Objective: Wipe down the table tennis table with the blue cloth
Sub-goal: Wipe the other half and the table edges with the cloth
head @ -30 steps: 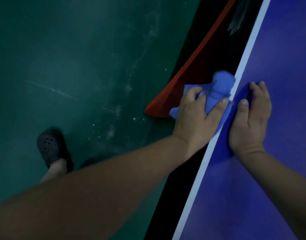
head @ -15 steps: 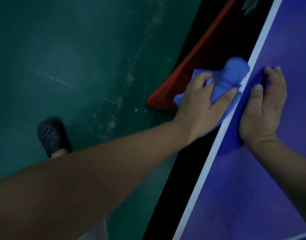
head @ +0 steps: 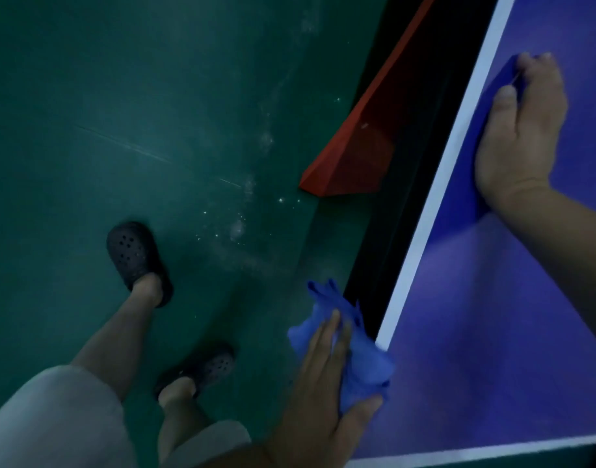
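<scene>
The table tennis table (head: 492, 315) fills the right side, blue-purple with a white edge line (head: 435, 197). My left hand (head: 320, 400) holds the crumpled blue cloth (head: 360, 363) against the table's left edge near the close corner, thumb under the cloth and fingers laid over it. My right hand (head: 519, 130) rests flat on the tabletop farther along, just inside the white line, fingers straight and holding nothing.
A green floor (head: 154, 113) with white dust specks lies to the left. A red wedge-shaped base (head: 350, 163) sits under the table's dark side. My two feet in dark perforated clogs (head: 134, 258) stand on the floor beside the table.
My left hand has slid the cloth back along the table's edge toward the near corner. The right hand stayed planted on the tabletop. The view tilted down, showing both feet.
</scene>
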Action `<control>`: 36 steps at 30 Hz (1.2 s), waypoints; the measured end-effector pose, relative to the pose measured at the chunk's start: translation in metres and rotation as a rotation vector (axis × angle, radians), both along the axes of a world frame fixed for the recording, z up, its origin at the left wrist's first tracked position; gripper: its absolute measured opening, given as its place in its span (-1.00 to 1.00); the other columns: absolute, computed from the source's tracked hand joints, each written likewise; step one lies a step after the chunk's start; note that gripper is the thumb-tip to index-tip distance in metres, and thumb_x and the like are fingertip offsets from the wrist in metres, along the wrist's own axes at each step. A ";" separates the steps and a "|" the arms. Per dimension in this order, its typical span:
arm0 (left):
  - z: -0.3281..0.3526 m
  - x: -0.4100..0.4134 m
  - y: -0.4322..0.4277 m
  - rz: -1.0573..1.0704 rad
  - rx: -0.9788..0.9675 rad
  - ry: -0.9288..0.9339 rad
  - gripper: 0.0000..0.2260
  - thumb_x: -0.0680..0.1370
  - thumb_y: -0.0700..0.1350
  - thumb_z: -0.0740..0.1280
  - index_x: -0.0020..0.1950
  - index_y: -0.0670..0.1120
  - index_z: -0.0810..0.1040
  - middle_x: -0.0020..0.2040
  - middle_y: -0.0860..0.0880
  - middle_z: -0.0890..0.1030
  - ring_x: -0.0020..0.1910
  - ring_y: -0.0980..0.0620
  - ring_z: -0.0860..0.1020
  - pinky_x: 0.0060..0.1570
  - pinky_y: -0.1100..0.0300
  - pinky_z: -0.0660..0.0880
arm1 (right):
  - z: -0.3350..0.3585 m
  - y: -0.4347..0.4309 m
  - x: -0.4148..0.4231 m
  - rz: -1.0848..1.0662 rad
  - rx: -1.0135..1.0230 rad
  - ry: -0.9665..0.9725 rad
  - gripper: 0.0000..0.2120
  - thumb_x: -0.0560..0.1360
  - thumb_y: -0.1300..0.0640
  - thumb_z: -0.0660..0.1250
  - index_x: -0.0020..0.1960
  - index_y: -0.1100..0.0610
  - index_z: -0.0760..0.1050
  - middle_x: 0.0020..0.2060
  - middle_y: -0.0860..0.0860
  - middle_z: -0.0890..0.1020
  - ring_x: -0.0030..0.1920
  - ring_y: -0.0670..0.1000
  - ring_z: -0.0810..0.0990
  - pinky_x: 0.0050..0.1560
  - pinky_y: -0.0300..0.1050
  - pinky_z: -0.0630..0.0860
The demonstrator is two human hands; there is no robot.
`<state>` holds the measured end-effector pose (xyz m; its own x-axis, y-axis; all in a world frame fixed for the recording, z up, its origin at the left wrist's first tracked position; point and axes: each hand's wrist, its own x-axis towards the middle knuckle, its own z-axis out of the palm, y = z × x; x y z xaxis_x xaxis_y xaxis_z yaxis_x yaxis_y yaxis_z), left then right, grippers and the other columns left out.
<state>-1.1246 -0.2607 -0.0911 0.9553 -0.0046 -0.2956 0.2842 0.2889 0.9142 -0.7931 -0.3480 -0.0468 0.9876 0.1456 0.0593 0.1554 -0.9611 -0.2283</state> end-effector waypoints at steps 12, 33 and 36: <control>0.002 0.033 -0.008 0.079 0.063 0.063 -0.36 0.57 0.16 0.28 0.59 0.20 0.08 0.60 0.27 0.11 0.58 0.24 0.08 0.58 0.13 0.06 | 0.005 -0.013 -0.130 0.101 0.013 0.118 -0.46 0.68 0.01 0.06 0.60 0.18 0.15 0.61 0.12 0.10 0.61 0.11 0.01 0.56 -0.15 -0.12; 0.011 -0.070 -0.022 0.000 0.415 -0.102 -0.26 0.59 0.12 0.27 0.61 0.28 -0.15 0.63 0.24 -0.06 0.62 0.14 0.00 0.50 -0.02 0.27 | 0.002 -0.027 -0.178 0.151 0.170 -0.090 -0.75 0.60 0.06 0.19 -0.02 0.22 0.55 0.18 0.11 0.58 0.24 0.12 0.46 0.26 -0.11 0.34; 0.014 -0.009 -0.024 -0.001 0.668 -0.232 -0.24 0.52 0.05 0.33 0.65 0.07 0.06 0.66 -0.05 -0.04 0.61 -0.14 0.13 0.35 -0.14 0.44 | 0.020 -0.029 -0.142 0.133 0.213 -0.032 -0.63 0.62 0.00 0.07 -0.13 0.13 0.57 -0.05 -0.04 0.56 0.07 0.02 0.50 0.13 -0.21 0.36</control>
<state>-1.1334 -0.2846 -0.0772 0.9941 0.1057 -0.0242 0.0605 -0.3550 0.9329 -0.9354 -0.3769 -0.0269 0.9576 0.2553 0.1338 0.2881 -0.8622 -0.4166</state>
